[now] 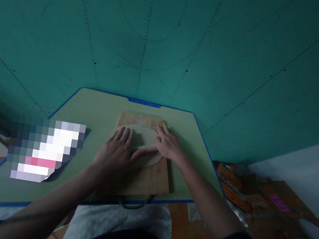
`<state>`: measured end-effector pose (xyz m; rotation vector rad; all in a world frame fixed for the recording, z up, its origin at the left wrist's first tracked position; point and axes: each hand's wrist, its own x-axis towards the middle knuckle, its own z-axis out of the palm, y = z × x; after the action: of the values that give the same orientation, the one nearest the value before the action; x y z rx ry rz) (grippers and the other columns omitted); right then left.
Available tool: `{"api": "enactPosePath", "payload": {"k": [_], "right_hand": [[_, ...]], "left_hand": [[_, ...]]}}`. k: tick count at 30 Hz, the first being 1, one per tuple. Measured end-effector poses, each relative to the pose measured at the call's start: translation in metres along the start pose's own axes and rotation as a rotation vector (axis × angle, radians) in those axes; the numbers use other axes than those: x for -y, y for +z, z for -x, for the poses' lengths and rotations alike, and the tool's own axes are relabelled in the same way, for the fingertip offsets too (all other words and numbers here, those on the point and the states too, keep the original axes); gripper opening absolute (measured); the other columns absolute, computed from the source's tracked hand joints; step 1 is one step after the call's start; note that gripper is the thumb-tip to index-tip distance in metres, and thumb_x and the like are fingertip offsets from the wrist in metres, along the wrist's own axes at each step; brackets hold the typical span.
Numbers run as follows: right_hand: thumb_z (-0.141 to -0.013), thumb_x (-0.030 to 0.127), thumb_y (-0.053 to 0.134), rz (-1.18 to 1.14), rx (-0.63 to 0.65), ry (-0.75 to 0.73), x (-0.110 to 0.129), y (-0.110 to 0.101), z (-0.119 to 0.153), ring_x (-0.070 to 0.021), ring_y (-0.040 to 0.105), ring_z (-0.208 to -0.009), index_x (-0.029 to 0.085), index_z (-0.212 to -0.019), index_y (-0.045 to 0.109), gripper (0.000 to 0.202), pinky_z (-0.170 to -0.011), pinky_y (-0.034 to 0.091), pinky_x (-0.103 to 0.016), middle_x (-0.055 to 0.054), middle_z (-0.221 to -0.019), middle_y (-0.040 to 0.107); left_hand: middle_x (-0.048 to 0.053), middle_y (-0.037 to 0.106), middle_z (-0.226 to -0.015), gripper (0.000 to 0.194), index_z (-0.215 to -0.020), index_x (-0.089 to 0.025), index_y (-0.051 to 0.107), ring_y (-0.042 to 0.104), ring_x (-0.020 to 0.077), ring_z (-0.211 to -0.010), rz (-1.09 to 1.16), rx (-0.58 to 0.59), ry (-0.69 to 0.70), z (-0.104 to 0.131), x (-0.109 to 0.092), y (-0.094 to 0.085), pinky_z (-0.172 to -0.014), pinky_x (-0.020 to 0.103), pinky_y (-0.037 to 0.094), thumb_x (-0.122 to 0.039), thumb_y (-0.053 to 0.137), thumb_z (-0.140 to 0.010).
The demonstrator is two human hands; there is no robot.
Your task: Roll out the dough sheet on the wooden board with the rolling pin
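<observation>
A pale, flattened sheet of dough (144, 137) lies on a wooden cutting board (146, 182), reaching nearly across its width. My left hand (117, 149) presses down on the dough's left part, its fingers pointing away from me and its thumb stretched toward the middle. At the right edge rests my right hand (169, 143), fingers spread and laid on the dough and the board beside it. Neither hand grips anything that I can see. Part of the dough's near left side is hidden under my left hand.
The board stands on a small pale table (103, 106) with a blue rim, against a green wall (157, 54). A metal handle (133, 206) sticks out at the board's near edge. A bright, pixelated device (52, 147) lies at left. Cardboard (283, 195) litters the floor at right.
</observation>
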<state>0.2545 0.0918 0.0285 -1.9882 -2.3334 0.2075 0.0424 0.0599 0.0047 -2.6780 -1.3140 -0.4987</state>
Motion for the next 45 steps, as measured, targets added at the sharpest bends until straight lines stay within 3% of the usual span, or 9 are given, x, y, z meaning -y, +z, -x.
{"api": "enactPosePath", "payload": {"k": [6,13,18,21,24,29,34,38,45], "right_hand": [[-0.102,0.027,0.036,0.037,-0.135,-0.122,-0.008,0.01,0.028,-0.0301,0.022,-0.154,0.014,-0.151,0.046,0.052,-0.126,0.014,-0.051,-0.013,-0.162,0.037],[-0.104,0.032,0.031,-0.051,-0.153,-0.217,-0.022,0.015,0.075,-0.0281,0.029,-0.152,0.009,-0.152,0.043,0.054,-0.124,0.025,-0.049,-0.014,-0.159,0.042],[-0.105,0.032,0.03,-0.017,0.011,-0.199,-0.014,0.003,0.044,-0.0283,0.034,-0.15,0.01,-0.149,0.047,0.052,-0.123,0.027,-0.049,-0.016,-0.157,0.044],[-0.106,0.033,0.026,-0.047,0.084,-0.058,0.002,-0.003,0.012,-0.0286,0.034,-0.149,0.013,-0.152,0.043,0.053,-0.12,0.03,-0.051,-0.017,-0.161,0.037],[-0.105,0.036,0.028,-0.068,0.054,0.112,0.017,-0.003,-0.005,-0.0322,0.034,-0.149,0.014,-0.155,0.038,0.056,-0.119,0.027,-0.056,-0.018,-0.163,0.031],[-0.098,0.027,0.042,0.009,-0.059,0.064,0.018,0.004,0.008,-0.0321,0.033,-0.15,0.016,-0.152,0.045,0.055,-0.123,0.02,-0.053,-0.015,-0.163,0.035],[-0.098,0.025,0.04,-0.001,-0.14,-0.019,0.002,0.012,0.045,-0.0324,0.025,-0.153,0.014,-0.147,0.053,0.051,-0.124,0.021,-0.048,-0.012,-0.162,0.037],[-0.101,0.025,0.035,0.001,-0.183,-0.057,-0.005,0.014,0.067,-0.0299,0.027,-0.152,0.012,-0.15,0.048,0.052,-0.123,0.025,-0.048,-0.015,-0.161,0.039],[-0.098,0.027,0.04,-0.039,0.047,0.044,0.008,-0.006,0.035,-0.0325,0.039,-0.146,0.012,-0.148,0.049,0.053,-0.117,0.031,-0.048,-0.02,-0.158,0.042]], "left_hand": [[0.036,0.05,-0.144,0.083,-0.137,0.008,0.048,0.045,0.0426,-0.14,-0.057,-0.057,-0.099,0.019,-0.025,0.003,-0.112,0.054,0.041,-0.063,0.025,-0.101],[0.032,0.05,-0.146,0.07,-0.143,0.005,0.039,0.045,0.0407,-0.14,-0.069,-0.19,0.036,0.054,-0.055,-0.004,-0.112,0.052,0.042,-0.049,0.04,-0.099],[0.029,0.06,-0.137,0.062,-0.138,0.001,0.048,0.057,0.0375,-0.13,-0.022,-0.072,0.047,0.044,-0.035,-0.009,-0.102,0.048,0.052,-0.048,0.04,-0.1],[0.028,0.06,-0.137,0.063,-0.137,-0.001,0.05,0.056,0.038,-0.131,0.044,0.034,0.007,0.032,-0.02,-0.013,-0.102,0.049,0.053,-0.051,0.044,-0.098],[0.024,0.058,-0.141,0.064,-0.141,-0.008,0.048,0.052,0.0365,-0.136,0.11,0.1,0.007,0.03,-0.015,-0.015,-0.104,0.051,0.052,-0.054,0.047,-0.097],[0.027,0.05,-0.149,0.077,-0.145,-0.004,0.043,0.047,0.0399,-0.139,0.059,0.046,0.025,0.042,-0.024,-0.008,-0.107,0.052,0.049,-0.064,0.043,-0.096],[0.034,0.041,-0.152,0.091,-0.147,0.004,0.036,0.04,0.0422,-0.144,-0.009,-0.131,0.093,0.06,-0.052,-0.007,-0.113,0.052,0.04,-0.068,0.043,-0.093],[0.031,0.044,-0.151,0.091,-0.149,0.004,0.035,0.042,0.0404,-0.143,-0.024,-0.155,0.114,0.07,-0.066,-0.01,-0.114,0.05,0.039,-0.067,0.044,-0.092],[0.028,0.055,-0.144,0.074,-0.146,0.001,0.039,0.054,0.0367,-0.134,-0.027,-0.103,0.152,0.063,-0.045,-0.009,-0.103,0.047,0.051,-0.055,0.047,-0.097]]}}
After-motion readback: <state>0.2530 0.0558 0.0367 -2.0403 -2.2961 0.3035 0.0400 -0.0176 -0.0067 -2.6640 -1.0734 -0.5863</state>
